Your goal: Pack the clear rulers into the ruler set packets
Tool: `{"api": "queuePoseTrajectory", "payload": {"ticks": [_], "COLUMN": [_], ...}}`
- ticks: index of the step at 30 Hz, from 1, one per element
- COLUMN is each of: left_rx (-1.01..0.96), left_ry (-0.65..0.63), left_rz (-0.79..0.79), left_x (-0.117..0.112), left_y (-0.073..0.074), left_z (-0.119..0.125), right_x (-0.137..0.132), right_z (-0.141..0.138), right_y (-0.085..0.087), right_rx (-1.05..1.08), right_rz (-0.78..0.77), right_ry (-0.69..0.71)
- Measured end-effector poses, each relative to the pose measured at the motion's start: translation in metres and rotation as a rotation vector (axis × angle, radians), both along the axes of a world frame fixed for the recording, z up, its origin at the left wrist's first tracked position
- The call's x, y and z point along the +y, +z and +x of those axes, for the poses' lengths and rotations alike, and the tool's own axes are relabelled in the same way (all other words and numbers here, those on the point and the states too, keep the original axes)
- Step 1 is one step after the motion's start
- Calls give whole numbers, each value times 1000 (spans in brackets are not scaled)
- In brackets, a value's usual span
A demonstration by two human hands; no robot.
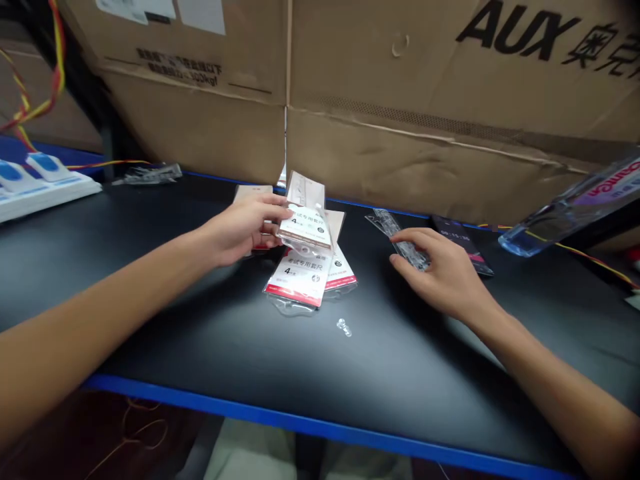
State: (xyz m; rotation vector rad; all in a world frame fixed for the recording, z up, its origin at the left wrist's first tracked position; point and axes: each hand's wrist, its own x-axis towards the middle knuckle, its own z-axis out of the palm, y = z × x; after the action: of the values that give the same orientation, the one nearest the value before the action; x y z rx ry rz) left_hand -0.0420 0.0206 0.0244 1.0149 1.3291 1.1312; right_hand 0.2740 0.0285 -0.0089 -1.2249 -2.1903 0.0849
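**A ruler-set packet [305, 227] pinched in the left hand [245, 230]**

From where I stood, the clear-fronted ruler-set packet sat just above the middle of the black surface [400, 353], held up at a slant. The fingers of the left hand were closed around its lower left edge, with the packet's printed white label facing up. Directly below it lay a loose pile of similar packets [297, 280], overlapping one another, with red bands along their lower edges. The nearest showed the same printed label, and another tan-backed packet [253, 192] poked out behind the left hand.

To the right, the right hand [440, 270] was curved palm-down over a clear plastic strip [400, 240], its fingers touching the strip; I could not tell whether it was actually gripped. Just beyond that hand lay a dark phone [463, 243] with a lit time display. A tiny clear plastic piece [343, 327] sat alone on the surface in front of the pile.

Farther out, a crumpled bit of clear plastic [147, 175] lay near the back edge, and a white power strip [40, 183] with blue switches stood at the far left. A clear plastic bottle [565, 213] lay tilted at the right, in front of large cardboard boxes [520, 33] printed AUX.
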Motion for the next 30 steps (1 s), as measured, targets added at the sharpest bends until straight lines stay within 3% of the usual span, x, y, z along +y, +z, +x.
{"api": "queuePoseTrajectory", "payload": {"ticks": [3, 5, 8, 11, 15, 21, 26, 30], "left_rx": [11, -4, 6, 275, 548, 626, 849, 905], "left_ry": [17, -52, -346, -607, -671, -686, -754, -774], "left_rz": [0, 21, 89, 300, 528, 658, 717, 775], "left_x": [3, -2, -15, -25, -29, -34, -33, -30], "left_y": [-5, -8, -7, -5, -6, -18, -21, -23], "left_z": [-3, 2, 15, 24, 24, 31, 33, 28], "right_x": [0, -9, -26, -34, -27, -28, -22, -10], "right_z": [-1, -10, -27, -34, -29, -32, -24, -14], "right_y": [-3, -3, 1, 7, 13, 15, 6, 0], "right_rx": [70, 232, 597, 801, 979, 1045, 858, 392], "right_rz": [-92, -291, -736, -909, -879, -999, -801, -510], "right_ry": [-8, 58, 206, 141, 12, 26, -71, -195]}}
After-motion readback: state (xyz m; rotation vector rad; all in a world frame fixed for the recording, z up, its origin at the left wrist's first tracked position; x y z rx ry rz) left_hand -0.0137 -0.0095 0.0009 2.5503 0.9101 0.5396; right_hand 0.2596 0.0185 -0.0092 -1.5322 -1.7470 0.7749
